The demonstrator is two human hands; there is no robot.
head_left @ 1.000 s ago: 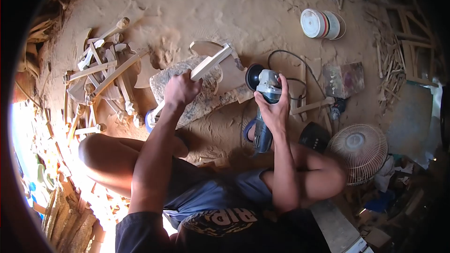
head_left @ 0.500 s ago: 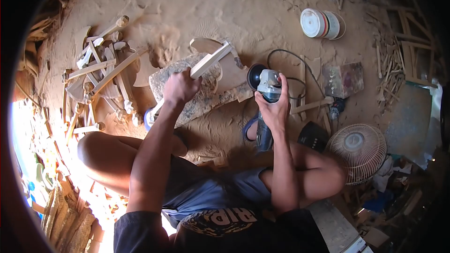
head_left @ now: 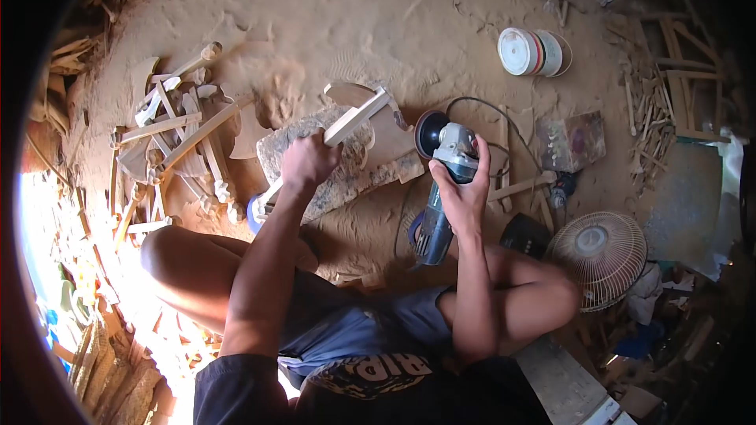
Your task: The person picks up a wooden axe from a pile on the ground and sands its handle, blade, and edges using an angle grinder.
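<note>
My left hand point(head_left: 309, 159) is wrapped round a long pale wooden piece point(head_left: 356, 116), which slants across a rough stone block point(head_left: 331, 181). Its far end lies over a flat, curved wooden piece point(head_left: 386, 142) on the block. In my right hand point(head_left: 465, 193) is an angle grinder point(head_left: 441, 212), its round disc point(head_left: 430, 133) pointing up and away from me. The disc is to the right of the wood and apart from it. A dark cord point(head_left: 516, 114) loops over the sand behind the grinder.
A pile of cut wooden parts point(head_left: 177, 130) lies at left. On the right are a white bucket point(head_left: 520, 52), a stained box point(head_left: 571, 142) and a fan point(head_left: 600, 260). Wood scraps point(head_left: 646, 110) line the far right. My bent legs frame the block.
The grinder has tilted a little and its body has come slightly nearer me. My left hand still grips the wooden piece. The whole view has shifted slightly.
</note>
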